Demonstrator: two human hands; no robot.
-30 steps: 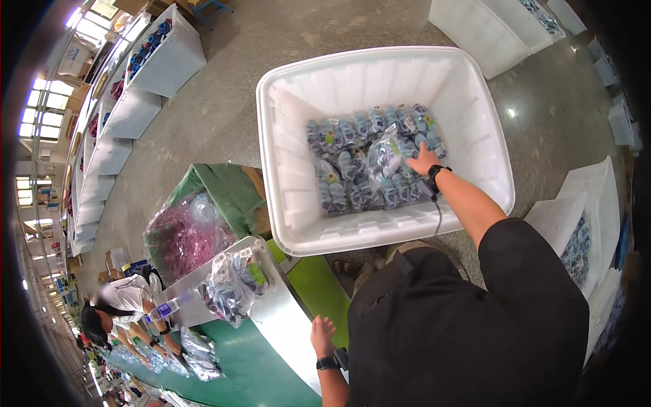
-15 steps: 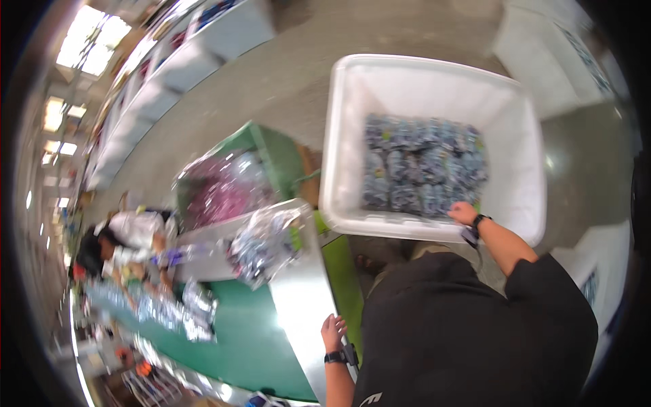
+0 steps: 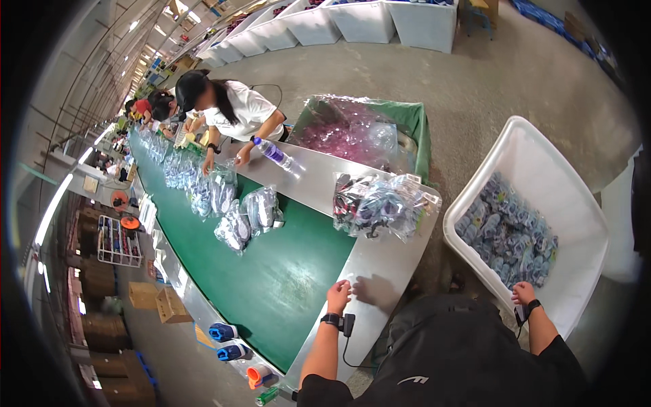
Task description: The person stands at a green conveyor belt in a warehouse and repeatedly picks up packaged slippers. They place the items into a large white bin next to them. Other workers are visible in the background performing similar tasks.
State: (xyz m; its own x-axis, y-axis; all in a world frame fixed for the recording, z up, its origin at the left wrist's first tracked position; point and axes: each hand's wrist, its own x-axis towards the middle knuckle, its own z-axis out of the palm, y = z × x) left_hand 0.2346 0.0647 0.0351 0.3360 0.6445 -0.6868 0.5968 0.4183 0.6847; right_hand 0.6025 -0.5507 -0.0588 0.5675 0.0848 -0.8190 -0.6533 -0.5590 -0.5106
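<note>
Over the metal end of the conveyor table (image 3: 390, 261), my left hand (image 3: 338, 297) hovers with its fingers loosely bent and apart, holding nothing. My right hand (image 3: 523, 293) is at the near rim of a large white bin (image 3: 566, 183), its fingers curled in and nothing visible in them. Inside that bin lie rows of bagged blue-grey shoes (image 3: 505, 237). A heap of clear bags with shoes (image 3: 380, 205) rests on the metal surface, beyond my left hand. More bagged shoes (image 3: 247, 217) lie on the green belt (image 3: 291, 251).
A co-worker in a white shirt (image 3: 247, 112) reaches over the belt, near a water bottle (image 3: 278, 156). Behind the table stands a green-sided box (image 3: 424, 139) of pinkish plastic. Blue shoes (image 3: 227, 342) and an orange cup (image 3: 258, 375) sit along the near-left edge.
My view has swung left, so the white bin now appears farther right and the belt and co-worker show more fully. My left hand has moved over the metal surface; my right stays by the bin.
</note>
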